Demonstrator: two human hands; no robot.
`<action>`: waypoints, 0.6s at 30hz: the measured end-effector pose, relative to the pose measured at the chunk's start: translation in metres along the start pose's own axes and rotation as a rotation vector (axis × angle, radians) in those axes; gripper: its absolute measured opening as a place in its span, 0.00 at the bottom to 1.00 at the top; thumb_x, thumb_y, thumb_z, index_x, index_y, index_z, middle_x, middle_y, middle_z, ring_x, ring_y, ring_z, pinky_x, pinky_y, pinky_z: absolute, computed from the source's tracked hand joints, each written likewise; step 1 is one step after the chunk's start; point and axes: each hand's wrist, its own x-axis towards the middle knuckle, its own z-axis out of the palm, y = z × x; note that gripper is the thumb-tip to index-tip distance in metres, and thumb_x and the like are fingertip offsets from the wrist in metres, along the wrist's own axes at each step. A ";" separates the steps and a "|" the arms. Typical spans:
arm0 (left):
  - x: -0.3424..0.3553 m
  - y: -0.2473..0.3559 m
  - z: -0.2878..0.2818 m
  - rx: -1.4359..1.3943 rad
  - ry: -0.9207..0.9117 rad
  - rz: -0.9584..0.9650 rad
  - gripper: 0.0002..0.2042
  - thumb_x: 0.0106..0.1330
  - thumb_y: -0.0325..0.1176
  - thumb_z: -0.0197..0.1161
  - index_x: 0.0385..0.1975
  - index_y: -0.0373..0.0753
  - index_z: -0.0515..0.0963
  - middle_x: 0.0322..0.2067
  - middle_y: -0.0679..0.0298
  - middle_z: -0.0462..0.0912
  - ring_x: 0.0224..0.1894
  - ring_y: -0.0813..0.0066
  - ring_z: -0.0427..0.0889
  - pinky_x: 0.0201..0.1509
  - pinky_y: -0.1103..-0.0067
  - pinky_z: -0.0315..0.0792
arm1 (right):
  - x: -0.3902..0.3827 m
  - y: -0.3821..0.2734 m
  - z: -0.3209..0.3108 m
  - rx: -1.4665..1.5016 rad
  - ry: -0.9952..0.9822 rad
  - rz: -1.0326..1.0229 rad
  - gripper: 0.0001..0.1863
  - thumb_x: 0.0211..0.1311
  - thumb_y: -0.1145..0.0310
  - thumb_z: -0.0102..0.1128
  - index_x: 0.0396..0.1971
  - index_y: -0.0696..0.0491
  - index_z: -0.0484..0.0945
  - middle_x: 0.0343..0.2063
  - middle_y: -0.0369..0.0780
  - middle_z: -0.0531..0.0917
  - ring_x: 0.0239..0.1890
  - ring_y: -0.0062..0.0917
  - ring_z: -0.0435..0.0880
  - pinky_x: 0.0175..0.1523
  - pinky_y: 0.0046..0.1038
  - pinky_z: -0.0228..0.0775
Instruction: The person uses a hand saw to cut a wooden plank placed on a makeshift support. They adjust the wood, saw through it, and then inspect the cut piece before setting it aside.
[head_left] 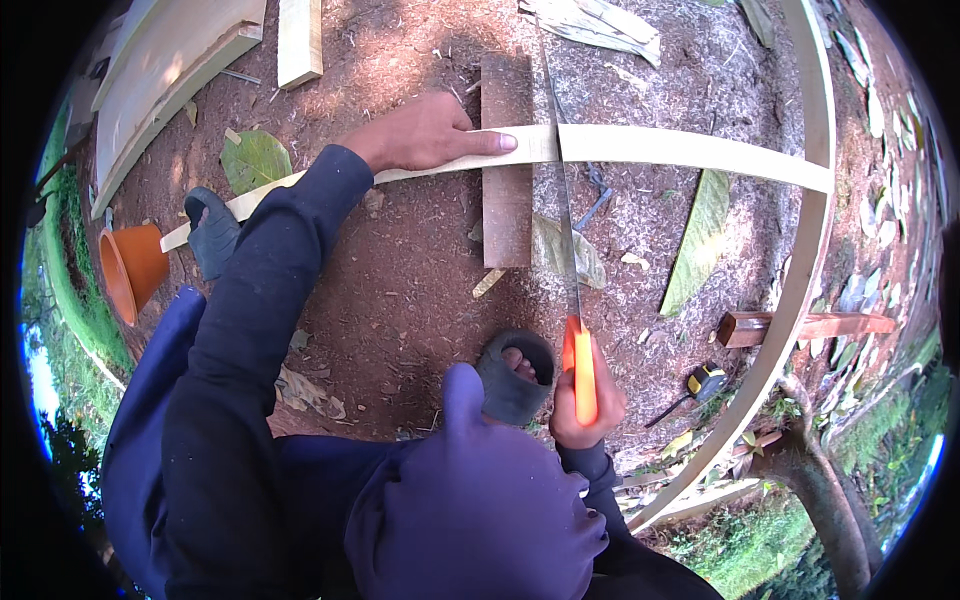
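Note:
A long pale wooden strip (680, 146) runs across the view, resting on a short brown board (507, 220) on the ground. My left hand (425, 135) is closed over the strip, thumb stretched along its top, just left of the saw blade. In my right hand (588, 400) is the orange handle of a handsaw (567, 240). Its long thin blade points away from me and crosses the strip just right of the brown board's middle. A dark sandal (210, 235) covers part of the strip near its left end; my other sandaled foot (515, 375) stands near the saw handle.
Another long pale board (822, 120) arcs down the right side, touching the strip's right end. A tape measure (706, 379) and a reddish wooden piece (770, 328) lie nearby. An orange pot (140, 265) sits at left. Pale boards (165, 85) lie upper left; leaves litter the soil.

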 end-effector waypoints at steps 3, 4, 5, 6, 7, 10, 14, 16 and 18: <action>-0.001 0.003 0.002 -0.015 0.023 -0.039 0.40 0.69 0.70 0.58 0.11 0.34 0.77 0.09 0.67 0.64 0.14 0.75 0.63 0.18 0.66 0.53 | -0.030 -0.009 -0.017 0.017 0.024 0.111 0.29 0.49 0.84 0.53 0.56 0.67 0.82 0.49 0.54 0.88 0.47 0.33 0.92 0.52 0.28 0.81; -0.006 0.006 0.004 0.021 0.007 -0.053 0.40 0.69 0.70 0.58 0.11 0.34 0.77 0.09 0.68 0.63 0.14 0.75 0.64 0.19 0.66 0.54 | -0.010 -0.009 -0.008 -0.012 0.029 -0.006 0.30 0.50 0.82 0.55 0.58 0.67 0.80 0.45 0.52 0.89 0.40 0.32 0.92 0.46 0.29 0.82; 0.000 0.010 -0.002 0.023 0.014 -0.037 0.40 0.69 0.70 0.58 0.11 0.34 0.76 0.09 0.68 0.63 0.14 0.75 0.64 0.19 0.66 0.55 | 0.032 -0.005 0.009 -0.033 0.056 -0.145 0.31 0.51 0.81 0.58 0.60 0.67 0.78 0.40 0.50 0.91 0.32 0.32 0.92 0.40 0.30 0.83; -0.001 0.011 -0.001 0.015 0.011 -0.030 0.40 0.69 0.70 0.58 0.11 0.33 0.76 0.09 0.67 0.63 0.15 0.75 0.64 0.19 0.66 0.55 | 0.070 -0.015 0.025 0.000 0.058 -0.108 0.31 0.51 0.81 0.58 0.60 0.66 0.78 0.36 0.47 0.90 0.29 0.30 0.90 0.38 0.29 0.82; 0.000 0.012 -0.002 0.013 0.014 -0.021 0.41 0.69 0.70 0.58 0.11 0.33 0.76 0.09 0.67 0.63 0.15 0.75 0.64 0.20 0.67 0.55 | 0.096 -0.022 0.036 0.036 0.065 -0.078 0.31 0.51 0.80 0.58 0.61 0.65 0.78 0.31 0.45 0.89 0.26 0.27 0.88 0.36 0.29 0.81; -0.008 0.006 0.004 -0.004 0.007 -0.037 0.40 0.69 0.70 0.58 0.12 0.33 0.76 0.09 0.67 0.63 0.15 0.75 0.63 0.20 0.66 0.55 | 0.083 -0.016 0.041 0.029 0.105 -0.143 0.31 0.52 0.80 0.59 0.61 0.65 0.77 0.25 0.42 0.86 0.21 0.25 0.84 0.33 0.29 0.79; 0.002 0.007 -0.004 0.008 0.018 -0.051 0.40 0.69 0.69 0.58 0.13 0.33 0.78 0.10 0.66 0.63 0.15 0.75 0.64 0.20 0.66 0.56 | -0.034 -0.007 -0.028 -0.107 -0.079 0.034 0.31 0.48 0.83 0.55 0.59 0.68 0.78 0.47 0.56 0.88 0.45 0.43 0.92 0.49 0.33 0.84; -0.004 0.000 0.002 -0.012 0.016 -0.078 0.40 0.69 0.69 0.59 0.14 0.32 0.78 0.10 0.66 0.64 0.16 0.76 0.64 0.20 0.65 0.56 | -0.030 -0.001 -0.018 -0.009 -0.018 -0.004 0.31 0.50 0.82 0.57 0.59 0.67 0.78 0.47 0.54 0.88 0.42 0.40 0.93 0.47 0.32 0.84; 0.002 0.007 -0.004 0.017 0.022 -0.051 0.40 0.69 0.70 0.58 0.14 0.31 0.78 0.10 0.66 0.64 0.16 0.76 0.64 0.21 0.65 0.57 | 0.054 -0.003 0.024 0.041 0.075 -0.085 0.30 0.50 0.81 0.59 0.59 0.66 0.78 0.44 0.52 0.89 0.35 0.35 0.92 0.43 0.32 0.83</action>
